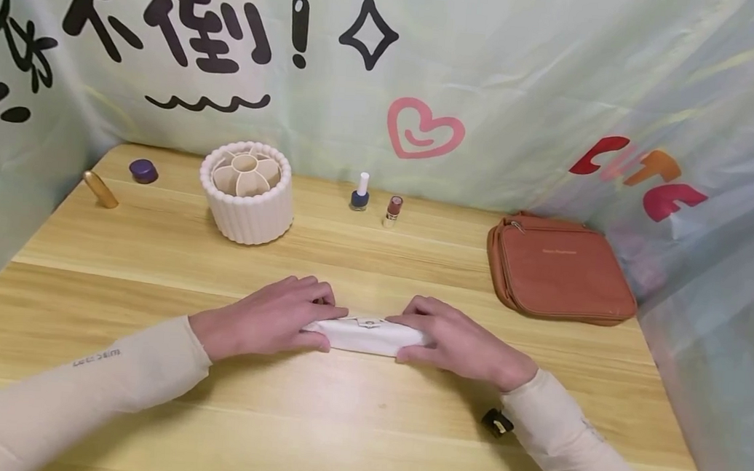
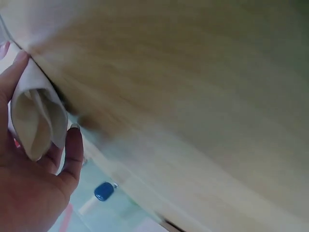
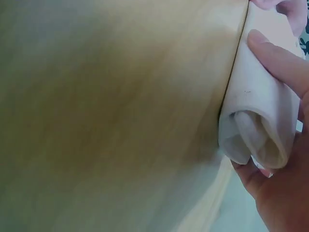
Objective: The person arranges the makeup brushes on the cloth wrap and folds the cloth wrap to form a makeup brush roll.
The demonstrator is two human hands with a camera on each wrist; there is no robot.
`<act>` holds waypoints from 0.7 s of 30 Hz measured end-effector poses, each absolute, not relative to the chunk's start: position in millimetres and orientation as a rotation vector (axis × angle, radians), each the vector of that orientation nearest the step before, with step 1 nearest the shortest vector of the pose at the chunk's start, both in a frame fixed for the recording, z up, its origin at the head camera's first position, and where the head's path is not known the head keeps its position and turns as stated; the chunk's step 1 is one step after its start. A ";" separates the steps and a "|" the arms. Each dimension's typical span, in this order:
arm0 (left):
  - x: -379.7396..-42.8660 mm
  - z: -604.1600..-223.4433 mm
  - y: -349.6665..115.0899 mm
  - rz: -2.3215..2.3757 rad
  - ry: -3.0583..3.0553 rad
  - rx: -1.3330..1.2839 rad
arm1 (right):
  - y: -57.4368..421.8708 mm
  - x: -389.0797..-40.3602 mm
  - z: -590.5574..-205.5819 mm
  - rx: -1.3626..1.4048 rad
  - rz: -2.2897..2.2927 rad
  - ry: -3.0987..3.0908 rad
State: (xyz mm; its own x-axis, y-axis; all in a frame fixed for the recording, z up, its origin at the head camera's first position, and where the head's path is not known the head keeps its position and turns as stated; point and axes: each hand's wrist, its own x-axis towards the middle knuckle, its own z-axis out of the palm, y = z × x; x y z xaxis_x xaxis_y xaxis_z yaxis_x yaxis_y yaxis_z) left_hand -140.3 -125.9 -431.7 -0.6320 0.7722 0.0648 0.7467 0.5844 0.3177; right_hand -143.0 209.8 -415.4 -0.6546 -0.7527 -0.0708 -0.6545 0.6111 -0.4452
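Note:
A white rolled-up soft pouch lies crosswise on the wooden table in front of the person, with a small round detail at its upper edge. The left hand grips its left end, thumb along the near side and fingers on the far side. At the other end, the right hand holds it the same way. In the left wrist view, the open end of the pouch shows folded layers inside. Similar layers curl within the end of the pouch seen in the right wrist view.
Behind the hands stand a cream ribbed organizer, a blue nail polish bottle and a lipstick. A brown zipped case lies at right. Far left are a purple round lid and a gold tube. Printed curtains border the table.

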 end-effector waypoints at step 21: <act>-157.8 -424.0 -162.6 0.802 2.506 0.841 | 245.2 -155.6 -414.5 -0.915 -0.747 2.495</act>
